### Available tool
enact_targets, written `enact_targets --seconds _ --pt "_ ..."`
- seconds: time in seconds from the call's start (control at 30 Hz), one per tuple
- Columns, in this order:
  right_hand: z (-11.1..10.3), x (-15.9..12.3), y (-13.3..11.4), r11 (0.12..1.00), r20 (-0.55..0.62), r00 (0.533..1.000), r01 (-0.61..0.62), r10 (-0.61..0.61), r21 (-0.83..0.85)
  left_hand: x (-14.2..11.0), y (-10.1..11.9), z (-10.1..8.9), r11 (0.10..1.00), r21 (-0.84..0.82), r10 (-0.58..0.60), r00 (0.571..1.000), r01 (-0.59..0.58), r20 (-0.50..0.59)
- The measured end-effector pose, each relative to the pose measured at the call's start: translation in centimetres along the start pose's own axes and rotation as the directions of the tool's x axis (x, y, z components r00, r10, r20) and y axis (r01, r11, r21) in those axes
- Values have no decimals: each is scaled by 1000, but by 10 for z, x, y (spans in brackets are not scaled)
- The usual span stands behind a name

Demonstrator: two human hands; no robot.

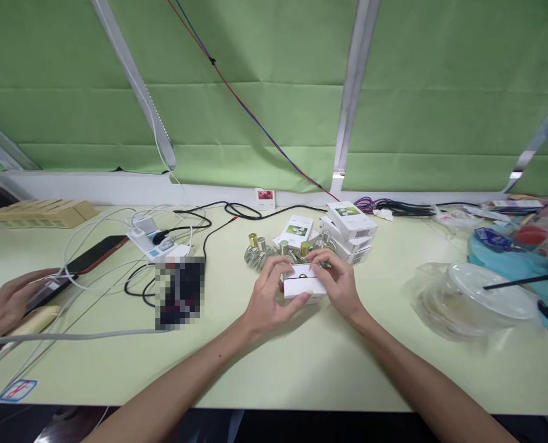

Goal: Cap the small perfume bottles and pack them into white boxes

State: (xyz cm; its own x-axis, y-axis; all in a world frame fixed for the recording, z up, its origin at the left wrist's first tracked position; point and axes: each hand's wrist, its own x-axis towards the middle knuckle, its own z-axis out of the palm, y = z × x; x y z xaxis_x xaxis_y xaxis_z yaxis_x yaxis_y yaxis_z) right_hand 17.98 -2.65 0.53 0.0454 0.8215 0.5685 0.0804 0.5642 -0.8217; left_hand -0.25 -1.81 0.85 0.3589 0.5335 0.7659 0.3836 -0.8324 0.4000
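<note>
Head view shows both hands (270, 295), fingers half-curled, gripping a white box (300, 286) (squarely between them).

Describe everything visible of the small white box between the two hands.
The small white box looks like thin cardboard, mostly plain. It seems partly open: a small gold and dark spot shows at a gap along its top. The left hand holds its left side, thumb across the near face; the right hand holds its right side. It is nearer the viewer than the capped bottles; whether it touches the table is unclear.
</note>
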Motion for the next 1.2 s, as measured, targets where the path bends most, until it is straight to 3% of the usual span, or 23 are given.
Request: enact_targets --seconds 0.63,0.87,1.2 --pt "1 0 -7 1000 34 999 15 -15 0 3 -3 -3 998 -68 -26 991 18 -128" --pt "1 1 -7 999 35 999 28 -27 -19 5 -2 -5 994 -86 -75 988 64 -133" --pt "1 0 -6 999 47 998 52 -52 1 4 -4 -4 999 -42 -36 990 30 -140"
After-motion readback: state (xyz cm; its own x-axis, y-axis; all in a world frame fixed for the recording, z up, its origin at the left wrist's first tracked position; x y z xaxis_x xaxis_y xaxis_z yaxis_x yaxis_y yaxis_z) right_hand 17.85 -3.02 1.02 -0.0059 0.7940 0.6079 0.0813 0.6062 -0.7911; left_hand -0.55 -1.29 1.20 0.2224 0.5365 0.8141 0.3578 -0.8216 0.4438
